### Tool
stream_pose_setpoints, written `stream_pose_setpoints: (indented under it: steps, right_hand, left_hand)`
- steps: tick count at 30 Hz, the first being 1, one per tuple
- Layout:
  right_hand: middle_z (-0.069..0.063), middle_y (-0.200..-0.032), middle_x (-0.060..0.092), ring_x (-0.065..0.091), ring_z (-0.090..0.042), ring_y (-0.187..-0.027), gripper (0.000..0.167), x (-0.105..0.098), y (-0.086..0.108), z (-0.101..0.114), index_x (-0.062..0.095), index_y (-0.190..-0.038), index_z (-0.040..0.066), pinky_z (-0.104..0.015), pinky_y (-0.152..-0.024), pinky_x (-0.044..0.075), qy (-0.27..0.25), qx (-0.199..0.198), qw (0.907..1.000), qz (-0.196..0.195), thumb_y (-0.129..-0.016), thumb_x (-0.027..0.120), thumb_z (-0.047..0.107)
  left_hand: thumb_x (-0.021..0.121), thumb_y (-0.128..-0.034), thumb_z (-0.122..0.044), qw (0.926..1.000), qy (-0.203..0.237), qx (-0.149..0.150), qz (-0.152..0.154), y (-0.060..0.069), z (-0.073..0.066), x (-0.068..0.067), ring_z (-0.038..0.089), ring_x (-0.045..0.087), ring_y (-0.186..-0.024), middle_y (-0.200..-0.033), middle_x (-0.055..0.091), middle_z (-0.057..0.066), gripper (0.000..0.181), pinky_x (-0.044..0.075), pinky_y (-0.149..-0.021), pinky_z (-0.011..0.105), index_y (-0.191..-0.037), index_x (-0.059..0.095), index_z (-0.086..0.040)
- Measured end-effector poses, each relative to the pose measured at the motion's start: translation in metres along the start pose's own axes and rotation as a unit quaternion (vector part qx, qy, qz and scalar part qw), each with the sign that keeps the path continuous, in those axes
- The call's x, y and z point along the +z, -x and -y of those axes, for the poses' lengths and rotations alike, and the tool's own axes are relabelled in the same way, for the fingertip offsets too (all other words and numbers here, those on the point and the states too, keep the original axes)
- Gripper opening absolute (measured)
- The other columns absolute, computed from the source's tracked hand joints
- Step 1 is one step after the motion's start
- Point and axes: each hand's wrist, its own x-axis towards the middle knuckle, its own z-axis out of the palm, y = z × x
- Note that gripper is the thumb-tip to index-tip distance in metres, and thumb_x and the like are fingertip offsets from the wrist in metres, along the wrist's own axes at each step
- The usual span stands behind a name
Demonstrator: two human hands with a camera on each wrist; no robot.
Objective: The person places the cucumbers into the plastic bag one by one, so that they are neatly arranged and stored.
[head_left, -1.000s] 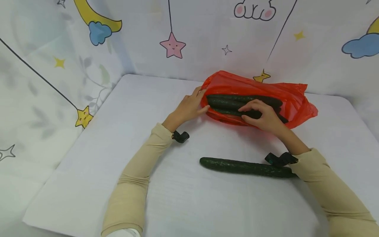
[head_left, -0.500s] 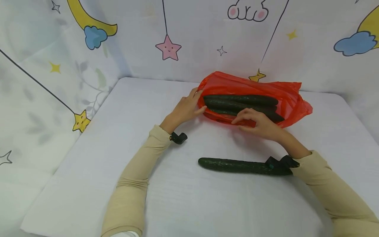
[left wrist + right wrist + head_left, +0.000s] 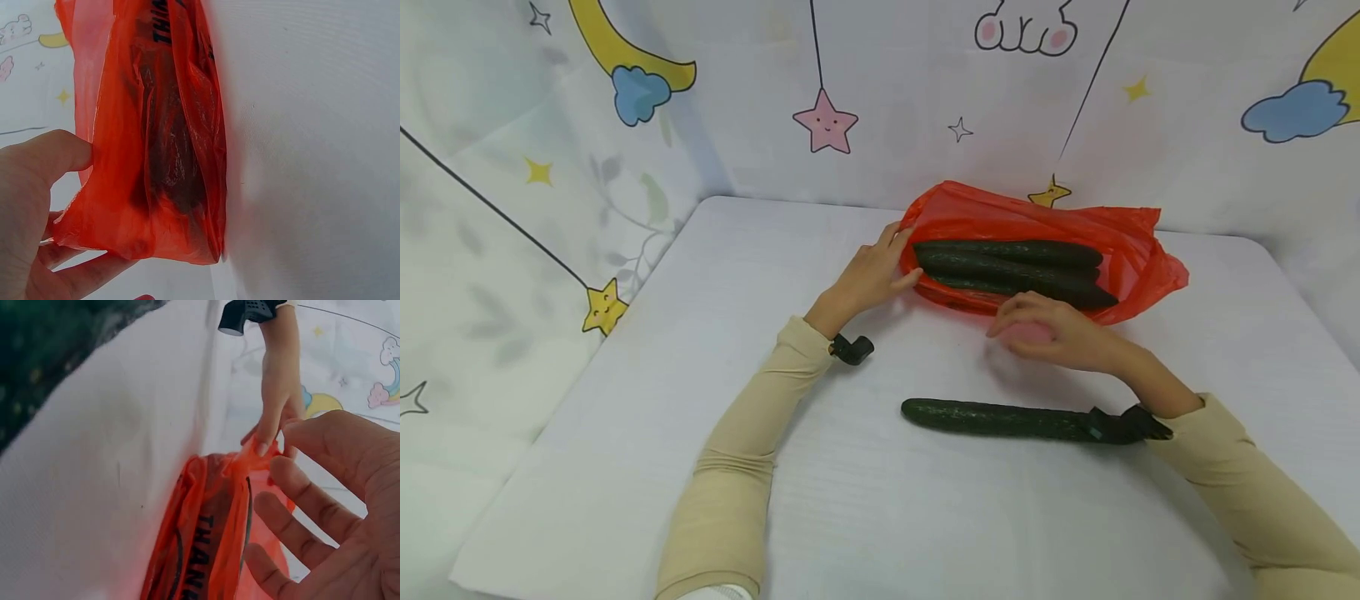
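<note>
A red plastic bag [image 3: 1138, 262] lies on its side at the back of the table, its mouth facing the front. Several dark green cucumbers [image 3: 1011, 268] rest inside it, side by side. My left hand [image 3: 867, 277] holds the bag's left end; in the left wrist view the thumb presses one side of the red film [image 3: 112, 206] and fingers lie beneath. My right hand [image 3: 1063, 333] hovers just in front of the bag with loosely bent fingers, and the right wrist view shows nothing in its palm [image 3: 375, 537]. Closer to me, a single cucumber [image 3: 992, 418] lies crosswise on the table.
The white table [image 3: 850, 517] reaches back to a wall cloth [image 3: 895, 75] printed with stars, moons and clouds. A black wrist camera [image 3: 852, 350] sits on the left wrist. Another camera [image 3: 1127, 425] on the right wrist overlaps the loose cucumber's right end.
My right hand has drawn back from the cucumbers in the bag toward the front, leaving them inside. The left hand stays at the bag's left end. The head view has shifted slightly.
</note>
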Motion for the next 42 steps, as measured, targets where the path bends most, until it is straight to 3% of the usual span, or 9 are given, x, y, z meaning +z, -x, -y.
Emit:
stream_pose_setpoints:
  steps: [12,19,28,42]
  right_hand:
    - [0.003,-0.108,0.061,0.053,-0.008,-0.101,0.039,0.007,0.02,0.014,0.069,-0.113,0.013,-0.026,-0.081,0.054,-0.021,-0.044,0.9982,0.033,-0.079,0.074,-0.006]
    - [-0.002,-0.104,0.064,0.058,-0.014,-0.098,0.041,0.012,0.027,0.018,0.067,-0.116,0.01,-0.025,-0.082,0.054,-0.072,-0.067,0.9939,0.05,-0.08,0.072,-0.008]
    - [-0.001,-0.11,0.064,0.06,-0.013,-0.094,0.029,0.021,0.036,0.016,0.064,-0.121,0.011,-0.029,-0.079,0.054,-0.114,-0.009,0.9875,0.108,-0.091,0.067,0.009]
    - [0.006,-0.112,0.061,0.058,-0.009,-0.091,0.042,0.034,0.041,0.017,0.059,-0.127,0.018,-0.025,-0.078,0.052,-0.13,-0.009,0.9816,0.14,-0.089,0.073,0.026]
  left_hand:
    - [0.056,-0.0978,-0.034,1.0,0.001,-0.004,0.007,0.0,-0.001,-0.001,0.031,0.053,-0.123,-0.151,0.03,0.018,0.068,0.04,-0.105,0.049,-0.15,0.029,0.001]
    - [0.056,-0.0978,-0.033,1.0,-0.005,-0.003,0.006,0.0,-0.002,-0.001,0.031,0.054,-0.122,-0.151,0.03,0.018,0.068,0.041,-0.104,0.05,-0.15,0.03,0.001]
    - [0.055,-0.0979,-0.035,0.9999,-0.003,-0.009,0.012,-0.001,-0.001,0.0,0.03,0.053,-0.124,-0.152,0.03,0.017,0.068,0.04,-0.105,0.049,-0.15,0.029,0.0]
    - [0.056,-0.0974,-0.034,1.0,-0.005,-0.002,0.002,0.0,-0.001,0.001,0.031,0.053,-0.123,-0.151,0.032,0.018,0.068,0.042,-0.103,0.05,-0.149,0.03,0.001]
